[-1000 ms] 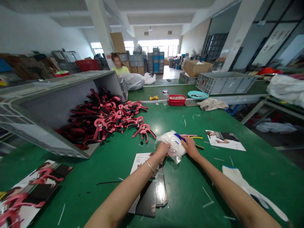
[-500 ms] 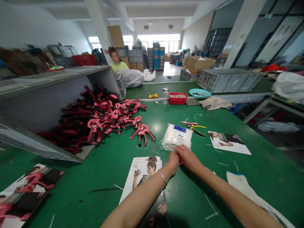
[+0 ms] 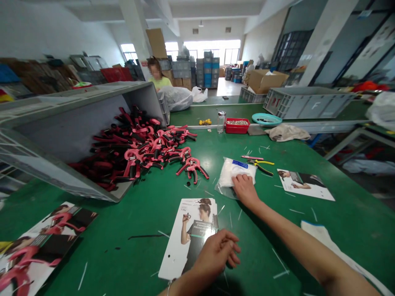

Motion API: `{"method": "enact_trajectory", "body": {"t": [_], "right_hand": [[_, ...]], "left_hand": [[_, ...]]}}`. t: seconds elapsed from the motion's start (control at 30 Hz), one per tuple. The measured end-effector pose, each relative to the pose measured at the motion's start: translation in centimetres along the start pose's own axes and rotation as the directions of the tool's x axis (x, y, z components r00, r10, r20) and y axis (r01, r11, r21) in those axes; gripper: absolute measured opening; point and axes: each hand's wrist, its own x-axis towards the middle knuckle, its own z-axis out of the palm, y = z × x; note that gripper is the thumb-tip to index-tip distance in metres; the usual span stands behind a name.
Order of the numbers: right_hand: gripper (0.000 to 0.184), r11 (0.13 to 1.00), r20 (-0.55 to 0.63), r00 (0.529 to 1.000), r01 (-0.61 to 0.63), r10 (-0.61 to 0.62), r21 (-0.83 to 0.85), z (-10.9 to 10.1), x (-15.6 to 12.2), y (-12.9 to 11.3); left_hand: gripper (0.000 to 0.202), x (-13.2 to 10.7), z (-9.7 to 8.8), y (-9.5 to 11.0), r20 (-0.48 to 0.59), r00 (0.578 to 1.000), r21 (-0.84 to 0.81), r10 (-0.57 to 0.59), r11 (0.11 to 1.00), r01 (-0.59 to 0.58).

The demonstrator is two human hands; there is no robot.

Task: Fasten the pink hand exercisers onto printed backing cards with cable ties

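My right hand (image 3: 245, 190) rests on a clear plastic bag of white contents (image 3: 236, 172) with a blue label, pressing it against the green table (image 3: 148, 246). My left hand (image 3: 216, 253) lies loosely curled over the lower edge of a stack of printed cards (image 3: 188, 238), gripping nothing I can see. Beyond the bag lie yellow-handled pliers (image 3: 262, 165) and a thin pink-handled tool (image 3: 252, 158). To the left spills a heap of pink and black hand grip exercisers (image 3: 145, 152), with one grip (image 3: 191, 169) lying apart.
A tipped grey plastic crate (image 3: 77, 123) opens toward the heap. Printed sheets (image 3: 304, 185) (image 3: 46, 242) and a white glove (image 3: 327, 242) lie on the table. A red tray (image 3: 237, 126), glass jar (image 3: 221, 122) and teal dish (image 3: 266, 119) stand farther back. A co-worker (image 3: 159, 82) sits beyond.
The bag went from being lifted in both hands to lying on the table under my right hand. My left hand moved back from the bag onto the card stack.
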Motion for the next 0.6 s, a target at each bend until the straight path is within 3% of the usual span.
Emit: {"method": "enact_trajectory", "body": {"t": [0.17,0.27,0.33,0.4,0.5,0.6], "right_hand": [[0.021,1.000,0.003,1.000,0.001,0.000,-0.019,-0.3,-0.8,-1.1],[0.021,1.000,0.018,1.000,0.009,-0.009,-0.019,-0.4,-1.6,-1.1],[0.020,1.000,0.029,0.999,0.016,-0.015,-0.015,-0.5,-2.3,-0.8],[0.017,0.999,0.043,0.998,0.036,-0.036,-0.003,-0.6,-2.9,-0.1],[0.016,0.996,0.067,0.994,0.080,-0.082,0.032,-0.7,-2.8,1.5],[0.022,0.992,0.086,0.990,0.108,-0.114,0.071,-0.8,-1.6,3.9]], "left_hand": [[0.023,-1.7,-0.9,0.1,-0.012,1.000,0.087,0.018,0.996,-0.017],[0.024,-0.9,-1.3,1.6,0.046,0.991,0.283,0.123,0.950,-0.131],[0.026,0.5,-1.5,2.7,0.089,0.965,0.482,0.245,0.838,-0.257],[0.027,2.6,-1.5,3.4,0.170,0.919,0.643,0.357,0.666,-0.377],[0.029,6.5,-1.2,3.4,0.317,0.847,0.721,0.426,0.472,-0.508],[0.036,10.4,-0.6,2.5,0.367,0.810,0.744,0.457,0.379,-0.551]]}}
